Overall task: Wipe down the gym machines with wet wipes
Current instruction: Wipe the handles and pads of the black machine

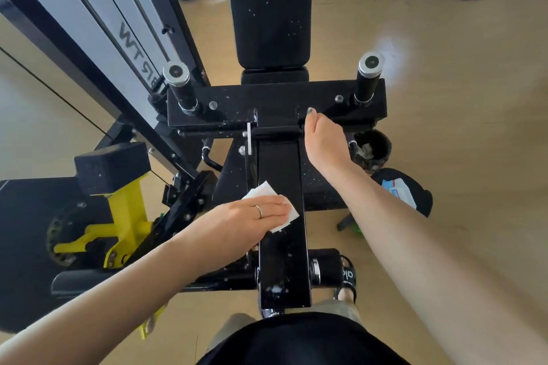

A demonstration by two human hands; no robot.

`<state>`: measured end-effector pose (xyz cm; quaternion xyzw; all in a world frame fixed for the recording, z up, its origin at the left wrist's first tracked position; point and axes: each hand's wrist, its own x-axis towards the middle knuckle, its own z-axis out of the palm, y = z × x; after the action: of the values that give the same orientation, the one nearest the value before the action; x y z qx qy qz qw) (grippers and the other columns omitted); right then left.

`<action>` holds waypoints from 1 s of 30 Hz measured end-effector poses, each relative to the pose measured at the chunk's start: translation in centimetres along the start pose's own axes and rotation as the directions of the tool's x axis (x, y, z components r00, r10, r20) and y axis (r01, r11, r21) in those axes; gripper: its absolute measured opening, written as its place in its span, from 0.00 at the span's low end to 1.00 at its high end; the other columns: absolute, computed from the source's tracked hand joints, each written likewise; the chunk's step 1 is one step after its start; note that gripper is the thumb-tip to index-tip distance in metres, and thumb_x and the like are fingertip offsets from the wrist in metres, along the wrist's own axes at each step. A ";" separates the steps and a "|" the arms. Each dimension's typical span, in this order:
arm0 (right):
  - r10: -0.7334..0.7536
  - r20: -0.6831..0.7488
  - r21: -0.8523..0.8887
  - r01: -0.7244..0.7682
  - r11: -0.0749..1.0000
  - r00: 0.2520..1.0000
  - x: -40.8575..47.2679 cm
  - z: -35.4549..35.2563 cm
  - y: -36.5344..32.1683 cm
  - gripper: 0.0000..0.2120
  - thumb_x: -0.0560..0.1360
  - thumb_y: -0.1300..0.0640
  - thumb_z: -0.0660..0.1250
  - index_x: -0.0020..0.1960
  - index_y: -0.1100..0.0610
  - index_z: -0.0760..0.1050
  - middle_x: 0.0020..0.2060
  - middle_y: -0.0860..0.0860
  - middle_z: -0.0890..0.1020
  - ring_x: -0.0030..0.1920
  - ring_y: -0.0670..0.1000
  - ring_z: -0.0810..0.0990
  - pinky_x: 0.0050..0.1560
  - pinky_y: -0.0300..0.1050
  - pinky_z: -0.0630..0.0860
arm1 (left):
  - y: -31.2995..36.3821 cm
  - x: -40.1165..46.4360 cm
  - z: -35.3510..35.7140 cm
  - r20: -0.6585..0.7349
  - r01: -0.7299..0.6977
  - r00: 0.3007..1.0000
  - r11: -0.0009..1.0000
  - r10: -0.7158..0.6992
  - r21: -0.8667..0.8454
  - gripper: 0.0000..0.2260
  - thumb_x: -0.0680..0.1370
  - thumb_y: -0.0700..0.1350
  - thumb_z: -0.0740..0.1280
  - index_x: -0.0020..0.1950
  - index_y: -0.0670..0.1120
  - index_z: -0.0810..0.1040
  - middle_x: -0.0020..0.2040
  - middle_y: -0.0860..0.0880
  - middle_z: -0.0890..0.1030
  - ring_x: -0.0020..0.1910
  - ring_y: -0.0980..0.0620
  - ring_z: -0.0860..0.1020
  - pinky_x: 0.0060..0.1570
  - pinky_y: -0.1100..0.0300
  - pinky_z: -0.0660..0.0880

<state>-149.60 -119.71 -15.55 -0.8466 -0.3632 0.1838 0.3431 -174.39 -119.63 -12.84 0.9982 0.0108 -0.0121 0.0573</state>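
A black gym machine fills the middle of the head view, with a long black central beam [281, 258] running toward me and a crossbar [275, 98] bearing two short handles. My left hand [252, 213] lies flat with straight fingers on a white wet wipe [261, 191], pressing it onto the beam. My right hand [323, 139] rests on the right side of the crossbar junction, thumb up on the bar, its fingers hidden beyond the edge. White specks and wet smears dot the beam's near end.
A black padded backrest [269, 9] rises behind the crossbar. The weight stack frame [98, 24] and a yellow adjuster [124, 216] stand at left. A small black bin [370, 151] and a wipes pack [398, 190] on a black stool sit at right, on the wooden floor.
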 end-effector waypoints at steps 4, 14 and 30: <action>-0.001 0.012 -0.015 0.002 1.000 1.000 0.1 -0.1 0.0 0.25 0.88 0.46 0.46 0.45 0.58 0.73 0.36 0.51 0.78 0.39 0.54 0.80 0.40 0.48 0.72 | 0.7 -1.3 0.0 0.034 -0.087 0.995 0.995 0.089 -0.058 0.26 0.74 0.36 0.75 0.72 0.45 0.76 0.73 0.49 0.74 0.76 0.53 0.67 0.73 0.56 0.67; 0.005 -0.029 -0.046 -0.006 0.999 1.000 0.0 0.1 -0.2 0.25 0.88 0.47 0.46 0.42 0.57 0.71 0.33 0.50 0.77 0.38 0.54 0.80 0.40 0.49 0.75 | 2.2 -2.8 2.9 -0.132 0.070 0.986 0.967 -0.105 -0.244 0.23 0.76 0.32 0.71 0.71 0.42 0.76 0.73 0.48 0.73 0.77 0.52 0.66 0.69 0.53 0.72; 0.041 0.269 0.210 -0.101 0.972 0.962 -9.1 -1.2 1.5 0.27 0.87 0.45 0.46 0.84 0.52 0.50 0.78 0.54 0.67 0.76 0.57 0.67 0.71 0.51 0.65 | 11.8 -2.4 5.6 -0.128 0.299 0.928 0.906 -0.349 -0.301 0.25 0.74 0.33 0.73 0.71 0.42 0.75 0.67 0.50 0.73 0.69 0.52 0.72 0.55 0.56 0.81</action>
<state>-154.28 -127.73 -15.22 -0.7835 -0.3519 0.3462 0.3774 -176.68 -132.07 -17.01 0.9615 0.1837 0.0699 0.1919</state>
